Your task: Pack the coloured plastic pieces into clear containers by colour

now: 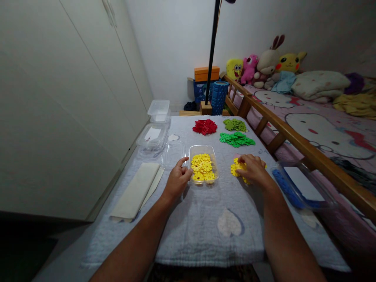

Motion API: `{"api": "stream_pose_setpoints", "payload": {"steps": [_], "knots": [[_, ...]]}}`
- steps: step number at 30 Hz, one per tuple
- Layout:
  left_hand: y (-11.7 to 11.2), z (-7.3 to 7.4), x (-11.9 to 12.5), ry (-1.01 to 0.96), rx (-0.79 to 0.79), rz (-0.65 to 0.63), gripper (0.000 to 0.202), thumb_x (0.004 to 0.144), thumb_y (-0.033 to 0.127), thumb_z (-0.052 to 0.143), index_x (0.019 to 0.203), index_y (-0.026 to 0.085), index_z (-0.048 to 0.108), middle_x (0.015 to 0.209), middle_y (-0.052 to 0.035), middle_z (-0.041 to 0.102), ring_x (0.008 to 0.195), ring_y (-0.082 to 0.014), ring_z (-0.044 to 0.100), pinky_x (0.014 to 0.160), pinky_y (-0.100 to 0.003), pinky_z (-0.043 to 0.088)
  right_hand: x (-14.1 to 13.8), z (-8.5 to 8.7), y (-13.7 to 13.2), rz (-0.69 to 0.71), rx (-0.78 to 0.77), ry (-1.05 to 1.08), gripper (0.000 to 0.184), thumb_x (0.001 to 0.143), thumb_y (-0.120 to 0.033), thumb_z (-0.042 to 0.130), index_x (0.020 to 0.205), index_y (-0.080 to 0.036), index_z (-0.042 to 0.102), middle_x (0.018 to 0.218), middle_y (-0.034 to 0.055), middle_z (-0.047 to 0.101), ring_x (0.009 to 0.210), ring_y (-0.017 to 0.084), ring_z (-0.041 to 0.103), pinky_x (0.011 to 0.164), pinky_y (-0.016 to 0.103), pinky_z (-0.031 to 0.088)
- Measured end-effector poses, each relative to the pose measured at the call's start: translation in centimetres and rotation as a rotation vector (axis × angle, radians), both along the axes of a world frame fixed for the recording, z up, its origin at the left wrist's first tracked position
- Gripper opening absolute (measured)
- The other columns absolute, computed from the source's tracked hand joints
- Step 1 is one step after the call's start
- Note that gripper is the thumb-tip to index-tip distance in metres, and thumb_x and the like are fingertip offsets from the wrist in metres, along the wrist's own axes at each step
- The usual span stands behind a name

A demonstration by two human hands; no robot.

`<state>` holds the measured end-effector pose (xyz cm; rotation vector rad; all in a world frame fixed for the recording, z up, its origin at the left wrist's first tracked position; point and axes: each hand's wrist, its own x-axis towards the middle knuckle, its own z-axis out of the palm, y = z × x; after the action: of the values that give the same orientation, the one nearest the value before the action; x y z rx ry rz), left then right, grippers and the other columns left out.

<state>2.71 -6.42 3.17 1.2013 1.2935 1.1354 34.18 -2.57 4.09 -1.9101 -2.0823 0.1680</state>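
Observation:
A clear plastic tub (212, 150) sits mid-table, partly filled with yellow flat pieces (202, 167). My left hand (177, 179) rests against the tub's left edge, fingers curled on its rim. My right hand (254, 169) lies palm down over a loose heap of yellow pieces (235, 168) to the right of the tub, fingers bent onto them. Whether it grips any piece is hidden.
Farther back lie red (205, 126), light green (234, 124) and dark green (236, 139) heaps. Empty clear tubs and lids (154, 135) stand at the left, a folded cloth (135, 190) near left. A tub with blue pieces (293, 192) sits right, beside a wooden bed rail (296, 139).

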Motion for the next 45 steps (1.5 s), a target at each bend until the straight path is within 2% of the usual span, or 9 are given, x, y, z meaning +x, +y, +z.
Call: {"api": "stream_pose_setpoints", "payload": {"steps": [5,9,15,19,23,29,32,38,45], "knots": [[0.0,0.0,0.0,-0.011,-0.001,-0.007,0.068,0.083,0.041,0.067,0.143,0.013,0.052,0.06,0.0109,0.043,0.05,-0.0083,0.036,0.049,-0.021,0.027,-3.1,2.8,-0.2,0.256,0.086,0.281,0.016,0.083,-0.034,0.072,0.095,-0.025,0.066,0.108,0.0067,0.068,0.108,0.03,0.057,0.096,0.042,0.041],[0.0,-0.1,0.0,0.004,-0.002,-0.003,0.066,0.082,0.04,0.066,0.142,0.014,0.053,0.059,0.0109,0.043,0.05,-0.0084,0.036,0.05,-0.02,0.028,-7.0,4.7,-0.9,0.467,0.063,0.301,0.017,0.087,-0.034,0.075,0.098,-0.026,0.066,0.107,0.0055,0.068,0.109,0.028,0.056,0.099,0.043,0.04],[0.0,0.1,0.0,-0.008,-0.003,-0.002,0.066,0.082,0.04,0.067,0.142,0.014,0.053,0.06,0.0107,0.044,0.05,-0.0083,0.037,0.05,-0.02,0.029,-9.6,4.3,-1.5,0.481,-0.001,0.137,0.018,0.086,-0.033,0.079,0.099,-0.025,0.069,0.11,0.0078,0.069,0.112,0.03,0.055,0.102,0.048,0.036],[0.0,0.1,0.0,-0.017,-0.01,-0.004,0.068,0.082,0.041,0.067,0.142,0.014,0.053,0.059,0.0112,0.044,0.049,-0.0081,0.036,0.049,-0.02,0.027,-7.8,4.2,-1.1,0.482,0.041,0.19,0.016,0.089,-0.037,0.075,0.097,-0.025,0.069,0.109,0.007,0.069,0.111,0.029,0.057,0.102,0.046,0.039],[-0.1,0.1,0.0,-0.013,-0.012,0.005,0.066,0.082,0.041,0.067,0.142,0.014,0.053,0.06,0.0109,0.044,0.049,-0.0078,0.036,0.049,-0.02,0.026,-3.2,4.6,0.3,0.337,0.111,0.241,0.012,0.092,-0.034,0.066,0.093,-0.022,0.069,0.102,0.0075,0.071,0.101,0.026,0.062,0.094,0.039,0.044],[-0.1,0.0,0.0,-0.009,-0.011,0.002,0.067,0.082,0.041,0.068,0.141,0.014,0.053,0.06,0.0114,0.04,0.05,-0.0082,0.036,0.05,-0.02,0.027,2.3,2.3,0.9,0.04,-0.115,-0.079,0.018,0.08,-0.028,0.071,0.096,-0.021,0.076,0.101,0.0105,0.073,0.097,0.027,0.063,0.087,0.037,0.043],[0.0,-0.1,-0.1,0.007,-0.009,0.006,0.066,0.082,0.041,0.067,0.141,0.014,0.053,0.06,0.0115,0.039,0.051,-0.0085,0.036,0.05,-0.02,0.028,2.8,0.8,0.4,-0.065,-0.166,-0.146,0.032,0.076,-0.033,0.076,0.106,-0.022,0.078,0.112,0.0124,0.071,0.101,0.031,0.061,0.085,0.038,0.043],[0.0,-0.1,-0.1,0.02,0.007,-0.008,0.066,0.083,0.041,0.065,0.141,0.013,0.052,0.06,0.011,0.041,0.051,-0.009,0.036,0.049,-0.02,0.028,2.8,-0.4,0.2,-0.084,-0.144,-0.128,0.023,0.07,-0.029,0.075,0.093,-0.023,0.074,0.104,0.011,0.068,0.094,0.029,0.057,0.079,0.037,0.041],[0.1,-0.1,-0.1,-0.001,0.017,-0.003,0.063,0.082,0.04,0.067,0.138,0.014,0.054,0.059,0.0113,0.04,0.05,-0.0084,0.035,0.049,-0.02,0.027,3.2,0.6,0.2,-0.018,-0.193,0.234,0.003,0.07,-0.026,0.061,0.069,-0.023,0.06,0.073,0.0023,0.066,0.07,0.019,0.058,0.065,0.03,0.04]]}}
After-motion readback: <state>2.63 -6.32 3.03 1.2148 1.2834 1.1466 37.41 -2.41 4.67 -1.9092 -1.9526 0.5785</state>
